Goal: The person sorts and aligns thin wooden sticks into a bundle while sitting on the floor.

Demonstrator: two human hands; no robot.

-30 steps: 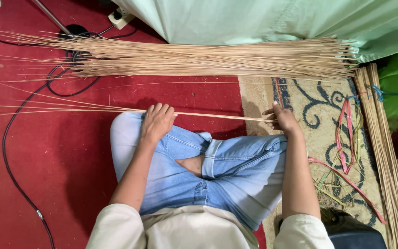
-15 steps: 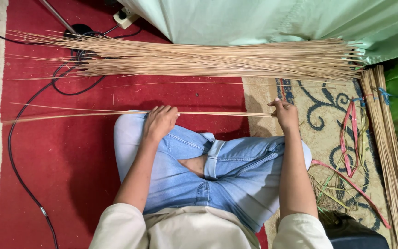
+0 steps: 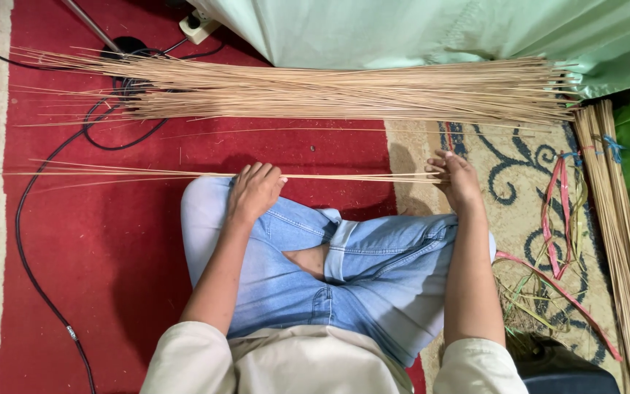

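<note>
Holding a few thin sticks (image 3: 184,174) crosswise over the knees, long axis left-right: left hand (image 3: 254,191) curled around them mid-length, right hand (image 3: 455,175) pinching their near ends; tips trail left over the red carpet (image 3: 111,241).

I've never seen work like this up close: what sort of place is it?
Probably a home floor used for handcraft. The person sits cross-legged on a red carpet, a big pile of thin sticks lies ahead, and both hands hold a few sticks.

A few thin sticks (image 3: 184,174) lie across the knees (image 3: 205,211), the big pile (image 3: 329,91) beyond them, another bundle (image 3: 617,241) at right.
</note>
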